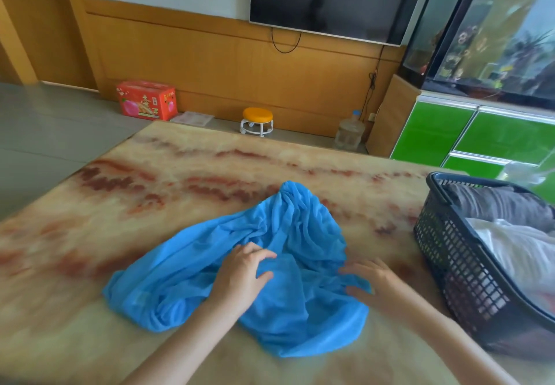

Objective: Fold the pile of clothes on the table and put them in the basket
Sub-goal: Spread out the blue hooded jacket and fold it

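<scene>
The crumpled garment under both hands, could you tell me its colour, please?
The thin crumpled garment is plain bright blue, clearest in the head view.

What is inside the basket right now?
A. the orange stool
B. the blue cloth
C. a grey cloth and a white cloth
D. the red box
C: a grey cloth and a white cloth lie inside the basket, while the blue cloth lies crumpled on the table.
</scene>
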Demonstrator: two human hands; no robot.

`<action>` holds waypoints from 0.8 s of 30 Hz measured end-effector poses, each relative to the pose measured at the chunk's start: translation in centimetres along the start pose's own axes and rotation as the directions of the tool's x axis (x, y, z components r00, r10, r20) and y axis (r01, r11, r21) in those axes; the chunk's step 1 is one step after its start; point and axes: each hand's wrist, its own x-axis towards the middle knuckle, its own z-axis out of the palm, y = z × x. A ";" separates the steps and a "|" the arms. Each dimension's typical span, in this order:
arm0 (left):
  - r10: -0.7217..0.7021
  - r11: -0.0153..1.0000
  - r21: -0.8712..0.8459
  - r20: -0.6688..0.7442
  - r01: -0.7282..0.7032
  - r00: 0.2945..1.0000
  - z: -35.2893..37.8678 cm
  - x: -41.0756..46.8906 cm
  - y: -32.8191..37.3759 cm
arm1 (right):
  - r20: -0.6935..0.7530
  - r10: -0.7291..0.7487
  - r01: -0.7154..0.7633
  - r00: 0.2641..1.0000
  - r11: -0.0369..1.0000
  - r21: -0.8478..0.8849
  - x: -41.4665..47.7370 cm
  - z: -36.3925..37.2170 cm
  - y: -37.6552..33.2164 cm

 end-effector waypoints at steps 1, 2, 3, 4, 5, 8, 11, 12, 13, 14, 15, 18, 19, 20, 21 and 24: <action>0.009 0.999 0.036 -0.051 -0.007 0.999 0.1 0.1 -0.5 | 0.028 0.013 -0.015 1.000 0.999 0.046 0.2 0.7 -1.3; -0.001 0.999 0.034 -0.094 0.004 0.996 0.1 0.1 -0.9 | 0.038 -0.015 0.011 0.999 0.996 0.089 0.3 1.3 -2.5; -0.030 1.000 0.005 -0.110 0.030 0.993 0.1 0.2 -1.3 | 0.044 -0.042 0.037 0.998 0.993 0.108 0.5 2.1 -3.7; -0.063 0.998 -0.020 -0.097 0.062 0.993 -0.1 0.3 -1.5 | 0.051 -0.056 0.050 0.997 0.993 0.107 0.5 2.9 -4.8; -0.096 0.995 -0.022 -0.049 0.095 0.994 -0.3 0.4 -1.8 | 0.055 -0.055 0.050 0.997 0.995 0.084 0.7 3.7 -5.8; -0.122 0.993 0.004 0.079 0.122 0.989 -0.4 0.1 -2.3 | 0.011 0.023 -0.023 1.000 0.999 0.036 1.4 5.5 -8.2; -0.111 0.982 -0.135 0.145 0.131 0.983 -0.7 -0.6 -2.1 | 0.011 0.080 -0.081 0.997 0.992 0.101 2.2 6.5 -9.8; -0.100 0.974 -0.187 0.162 0.130 0.982 -0.7 -0.7 -2.1 | -0.010 0.080 -0.078 0.997 0.985 0.154 2.4 6.8 -9.8; -0.087 0.963 -0.237 0.167 0.125 0.982 -0.8 -0.7 -2.1 | -0.036 0.066 -0.058 0.997 0.980 0.190 2.5 7.0 -9.6; -0.082 0.956 -0.266 0.169 0.125 0.982 -1.1 -0.6 -2.0 | -0.067 0.032 -0.018 0.997 0.980 0.197 2.5 6.9 -9.2; -0.093 0.948 -0.288 0.163 0.137 0.982 -1.3 -0.6 -2.0 | -0.083 -0.022 0.035 0.996 0.987 0.159 2.3 6.5 -8.5; -0.136 0.947 -0.275 0.124 0.166 0.983 -1.4 -0.6 -2.4 | -0.037 -0.180 0.174 0.983 0.978 -0.118 0.4 3.9 -5.2; -0.122 0.962 -0.228 0.140 0.152 0.983 -1.4 -0.6 -2.5 | 0.020 -0.168 0.168 0.986 0.960 -0.226 -0.6 2.8 -3.6; -0.101 0.976 -0.175 0.172 0.132 0.980 -1.4 -0.8 -2.4 | 0.067 -0.129 0.144 0.989 0.934 -0.328 -1.5 1.4 -2.0; -0.082 0.985 -0.133 0.203 0.110 0.976 -1.3 -1.0 -2.3 | 0.099 -0.056 0.092 0.994 0.906 -0.413 -2.6 0.1 -0.4; -0.102 0.985 -0.112 0.242 0.133 0.965 -0.9 -1.4 -1.8 | 0.141 0.211 -0.084 0.967 0.789 -0.609 -4.9 -3.3 1.7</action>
